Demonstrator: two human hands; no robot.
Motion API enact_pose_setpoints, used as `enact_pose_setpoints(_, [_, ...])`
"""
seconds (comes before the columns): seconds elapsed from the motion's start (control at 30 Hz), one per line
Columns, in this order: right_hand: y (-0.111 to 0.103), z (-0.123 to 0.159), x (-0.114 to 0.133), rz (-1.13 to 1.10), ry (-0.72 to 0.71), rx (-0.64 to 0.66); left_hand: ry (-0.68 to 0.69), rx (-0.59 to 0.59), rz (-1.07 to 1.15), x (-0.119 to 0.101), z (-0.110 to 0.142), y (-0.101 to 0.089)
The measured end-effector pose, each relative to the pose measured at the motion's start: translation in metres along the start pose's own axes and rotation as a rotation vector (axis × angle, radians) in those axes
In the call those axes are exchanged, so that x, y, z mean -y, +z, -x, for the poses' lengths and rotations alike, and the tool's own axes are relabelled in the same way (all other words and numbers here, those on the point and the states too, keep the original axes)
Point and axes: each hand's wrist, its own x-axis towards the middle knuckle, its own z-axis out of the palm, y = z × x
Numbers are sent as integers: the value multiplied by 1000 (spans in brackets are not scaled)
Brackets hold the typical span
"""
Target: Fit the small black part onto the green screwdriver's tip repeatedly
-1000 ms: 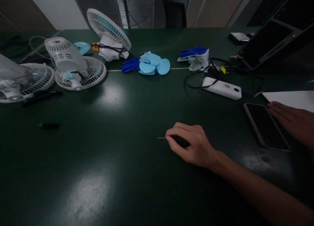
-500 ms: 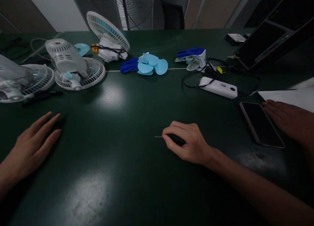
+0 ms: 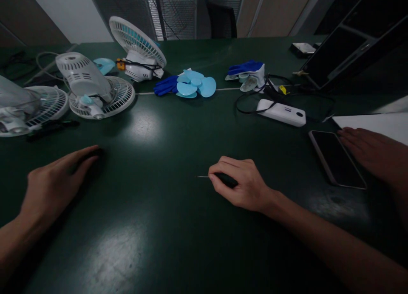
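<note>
A screwdriver (image 3: 227, 180) with a black handle and thin metal shaft is gripped in my right hand (image 3: 244, 185), which rests on the dark green table (image 3: 165, 226). Its shaft points left, just above or against the tabletop; I cannot tell which. At the left, my left hand (image 3: 59, 179) is tilted on its side, thumb and forefinger apart, holding nothing I can see. The nearest things beyond it are a dark slim tool (image 3: 52, 128) and a white fan (image 3: 102, 96) lying face down.
Another face-down fan (image 3: 47, 107) and a tilted fan (image 3: 138, 47) stand at the back left. Light-blue fan blades (image 3: 196, 83) lie on blue gloves. To the right are more gloves (image 3: 247, 73), a white power bank (image 3: 282, 112), a phone (image 3: 337, 160) and another person's hand (image 3: 369, 151).
My left hand has moved right and turned from lying with fingers spread to standing on its side. My right hand and the screwdriver stay about where they were. The view shifted slightly.
</note>
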Motion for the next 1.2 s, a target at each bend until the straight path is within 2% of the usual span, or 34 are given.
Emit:
enact_pose_setpoints(0.07, [0,-1,0,1,15,-7,189,6,73,-46,6,5])
enact_pose_setpoints(0.13, [-1,-1,0,2,34,-15,525,7,184,-90,10,14])
enact_pose_setpoints(0.17, [-1,-1,0,4,43,-19,633,31,226,-108,11,18])
enact_pose_setpoints(0.23, [-1,0,-1,5,54,-26,718,66,265,-132,7,24])
enact_pose_setpoints(0.3, [-1,1,-1,-5,50,-30,658,50,273,-135,-4,25])
enact_pose_setpoints(0.37, [-2,1,-2,-21,38,-34,495,34,230,-116,-20,19])
enact_pose_setpoints(0.4, [-2,1,-2,-27,33,-35,385,12,194,-100,-28,15])
enact_pose_setpoints(0.5, [-2,1,-1,-29,29,-32,33,44,9,-47,-50,2])
enact_pose_setpoints(0.53, [-2,1,-1,-31,30,-29,-34,66,-40,-31,-54,-1])
enact_pose_setpoints(0.6, [-2,1,-1,-32,33,-26,-118,28,-98,-9,-58,-4])
enact_pose_setpoints(0.67, [-2,2,-2,-32,37,-23,-112,1,-98,-1,-58,-3])
enact_pose_setpoints(0.77, [-2,2,-3,-34,39,-17,-82,-7,-77,-5,-55,-2])
enact_pose_setpoints(0.83, [-2,2,-3,-34,38,-17,-116,-24,-69,-9,-53,-3])
enact_pose_setpoints(0.93, [-2,2,-3,-32,35,-18,-126,-58,-78,-4,-53,-5])
enact_pose_setpoints(1.1, [-1,3,-3,-30,30,-25,51,33,-21,41,-56,3])
enact_pose_setpoints(1.2, [-1,3,-3,-18,27,-24,96,-2,-66,69,-57,10])
